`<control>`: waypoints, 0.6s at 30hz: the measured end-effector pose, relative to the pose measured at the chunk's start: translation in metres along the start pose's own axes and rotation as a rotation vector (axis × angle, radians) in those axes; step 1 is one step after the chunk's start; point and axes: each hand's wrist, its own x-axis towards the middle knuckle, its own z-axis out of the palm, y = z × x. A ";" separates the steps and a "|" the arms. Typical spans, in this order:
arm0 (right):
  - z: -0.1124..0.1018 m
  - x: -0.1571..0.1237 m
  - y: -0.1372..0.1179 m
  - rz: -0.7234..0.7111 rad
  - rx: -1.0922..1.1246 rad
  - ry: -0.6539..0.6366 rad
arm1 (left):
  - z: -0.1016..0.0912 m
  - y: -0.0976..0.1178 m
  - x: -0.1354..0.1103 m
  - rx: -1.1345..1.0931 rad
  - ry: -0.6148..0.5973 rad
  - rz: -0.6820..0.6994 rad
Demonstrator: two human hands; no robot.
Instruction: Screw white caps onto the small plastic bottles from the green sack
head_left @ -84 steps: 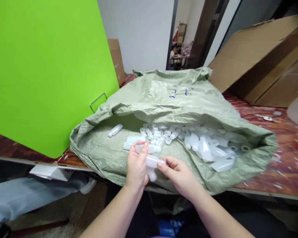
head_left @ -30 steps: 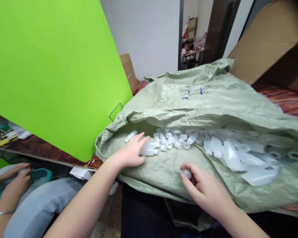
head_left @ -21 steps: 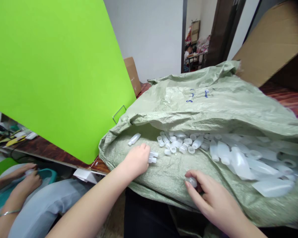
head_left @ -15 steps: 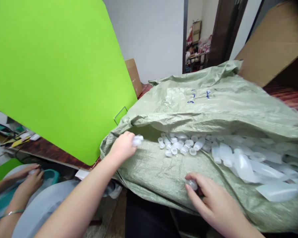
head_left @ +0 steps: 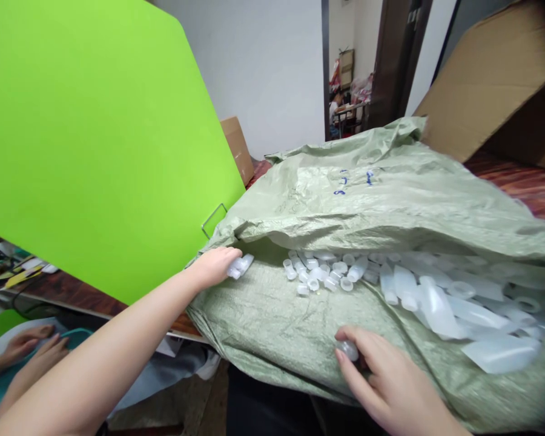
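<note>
My left hand (head_left: 215, 266) is closed around a few small translucent plastic caps (head_left: 240, 266), over the left side of a pale green woven sack (head_left: 272, 315). Lower down, my right hand (head_left: 381, 369) pinches a clear rounded plastic cap (head_left: 347, 349) between thumb and fingers, just above the sack's front flap. Short translucent caps (head_left: 313, 272) lie in a loose heap in the sack's mouth, between my hands and farther back. To their right rests a pile of longer milky plastic bottles (head_left: 440, 309), some partly hidden under the upper fold.
A big bright green panel (head_left: 104, 139) leans at the left, with a wire handle (head_left: 213, 219) by the sack. Cardboard boxes (head_left: 485, 85) stand at the back right. At lower left, another person's hands (head_left: 31, 351) are over a teal basin. A doorway opens behind.
My left hand, still holding the caps, has shifted left and slightly down. My right hand stays nearly in place. The view has turned a little, and the other person's hands have moved.
</note>
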 end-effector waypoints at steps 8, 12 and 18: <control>0.002 -0.001 -0.002 0.004 -0.015 0.042 | -0.008 0.011 0.009 -0.090 -0.061 0.063; 0.002 -0.003 -0.001 -0.002 -0.006 0.048 | -0.008 0.012 0.013 -0.168 -0.056 0.010; 0.002 -0.007 0.000 0.062 0.029 0.083 | 0.012 0.013 0.004 -0.304 0.045 -0.202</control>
